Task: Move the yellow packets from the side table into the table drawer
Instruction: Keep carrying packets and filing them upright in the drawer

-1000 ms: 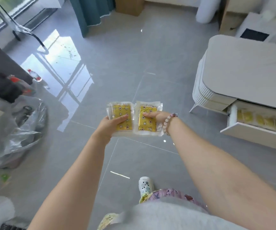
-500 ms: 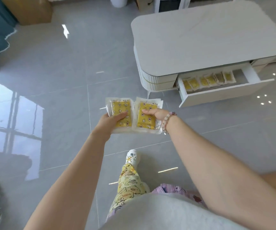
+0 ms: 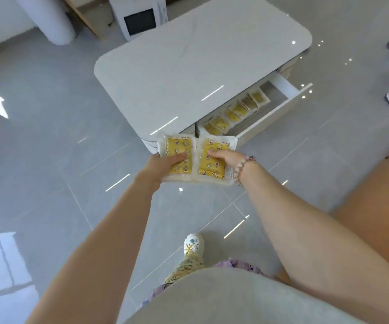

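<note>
A: Grip state?

B: Left hand (image 3: 163,164) has its thumb (image 3: 177,157) flat on top of the left packet (image 3: 177,146), with the other fingers underneath and hidden. It's a pinch. The right hand (image 3: 226,157) does the same on the right packet (image 3: 210,169): thumb on top, rest out of view. The two packets sit side by side with edges touching, held level above the floor (image 3: 48,136).

A: Orientation?

B: The long axes point away from the body, roughly parallel.

A: Target?

B: The drawer (image 3: 280,108) is pulled open, ahead and to the right of the hands, under the table (image 3: 200,66). Its near-left corner sits just past the top edge of the right packet. Its long axis runs diagonally, from near-left to far-right.

A: Contents?

B: A row of packets (image 3: 235,111) lies along the back, overlapped like shingles. The far-right end looks bare.

A: Which hand is closer?

B: The right, the one with the bracelet (image 3: 242,163). My call is that it drops first, reaching forward and right. The left then crosses further. The packets probably need turning to match the row, and the pouches look soft, so they may sag at the edges.
</note>
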### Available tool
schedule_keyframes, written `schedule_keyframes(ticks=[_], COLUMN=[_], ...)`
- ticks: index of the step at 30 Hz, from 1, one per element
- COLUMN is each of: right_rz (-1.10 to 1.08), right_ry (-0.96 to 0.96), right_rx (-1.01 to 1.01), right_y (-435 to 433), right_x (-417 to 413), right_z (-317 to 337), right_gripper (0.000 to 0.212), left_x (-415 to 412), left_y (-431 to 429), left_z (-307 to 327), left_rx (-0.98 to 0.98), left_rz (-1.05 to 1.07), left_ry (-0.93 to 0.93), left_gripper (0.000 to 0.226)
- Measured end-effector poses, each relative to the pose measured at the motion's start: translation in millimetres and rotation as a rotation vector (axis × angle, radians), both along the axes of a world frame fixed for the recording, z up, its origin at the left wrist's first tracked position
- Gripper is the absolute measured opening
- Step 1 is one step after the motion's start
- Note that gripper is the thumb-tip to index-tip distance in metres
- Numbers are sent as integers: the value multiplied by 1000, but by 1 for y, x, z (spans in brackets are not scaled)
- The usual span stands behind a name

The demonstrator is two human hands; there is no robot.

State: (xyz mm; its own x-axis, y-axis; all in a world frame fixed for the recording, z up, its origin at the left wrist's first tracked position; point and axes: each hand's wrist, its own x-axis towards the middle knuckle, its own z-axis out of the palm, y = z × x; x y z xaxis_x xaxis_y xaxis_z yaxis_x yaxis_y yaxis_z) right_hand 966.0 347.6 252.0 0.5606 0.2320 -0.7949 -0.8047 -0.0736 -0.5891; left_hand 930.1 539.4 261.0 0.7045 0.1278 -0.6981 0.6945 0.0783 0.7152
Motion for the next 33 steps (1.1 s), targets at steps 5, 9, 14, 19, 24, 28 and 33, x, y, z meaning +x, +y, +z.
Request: schedule_keyframes(ticks=[5,9,14,19,24,28,33], right_rz=[-128,-207,-267,-249,-156,-63,-22], right_ry=[2,24,77,79,79,101,133], right_rx=[-71,-74,-24,-44,-105,-171,-157], right_y=[-27,-58,-106,-165,-228,-263,-282], right_x=[26,40,61,101,148,180,216], right_z=[-4,-7,-6,1,11,6,-7], right_gripper=[44,40,30,35,23,25,30], left_x=[55,81,113,150,189,212,243], left_y=[-20,-53,-107,-165,-226,-259,-278], left_z=[-4,-7,-13,-19,-24,-34,-47], left_rx=[-50,-59,-38,-27,-29,-49,-71], left_rz=[-120,-211,-299,-281,-205,-156,-92], left_ry=[4,20,50,61,124,166,197], left_gripper=[38,29,23,24,32,37,36])
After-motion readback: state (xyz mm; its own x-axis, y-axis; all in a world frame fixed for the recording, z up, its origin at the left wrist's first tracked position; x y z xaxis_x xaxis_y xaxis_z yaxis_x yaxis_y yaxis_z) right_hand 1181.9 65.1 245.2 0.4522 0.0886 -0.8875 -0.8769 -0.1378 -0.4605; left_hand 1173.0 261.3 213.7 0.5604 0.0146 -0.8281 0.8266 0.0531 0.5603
